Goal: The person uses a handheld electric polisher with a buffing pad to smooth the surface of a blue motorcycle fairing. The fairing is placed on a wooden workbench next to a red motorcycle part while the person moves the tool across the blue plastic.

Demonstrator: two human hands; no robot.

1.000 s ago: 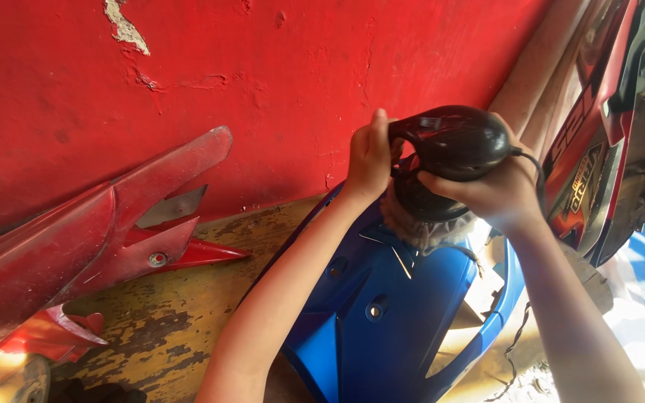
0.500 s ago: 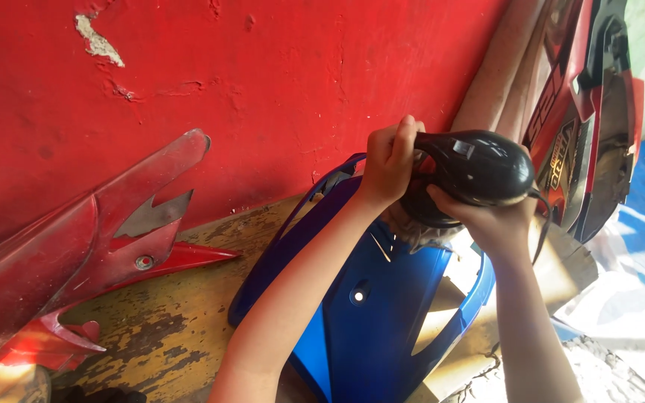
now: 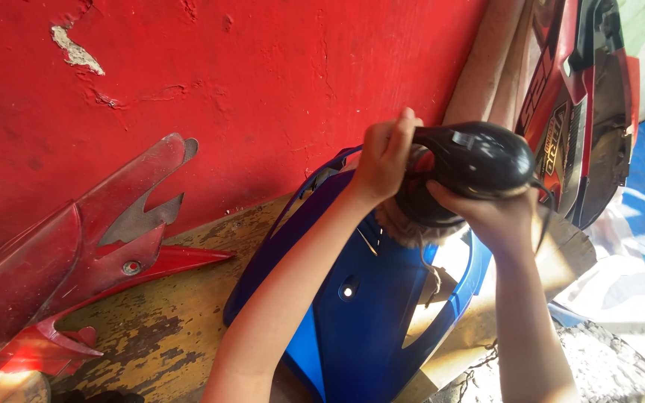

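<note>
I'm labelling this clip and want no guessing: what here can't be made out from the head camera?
- Polisher pad face: hidden, pressed against the blue panel.
- Left hand grip: fingers curl behind the polisher's front.
- Right hand palm: hidden under the polisher body.
- Dark red panel: cut off by the left edge.
- Blue panel's lower end: cut off by the bottom edge.

Only one view is here, taken from the person's head and tilted steeply down and forward over both forearms. It sits close: the left hand and right hand fill the upper middle, with the black polisher between them. It faces a red wall across the top (the frame is somewhat rolled), and the blue panel runs off the bottom edge.
</note>
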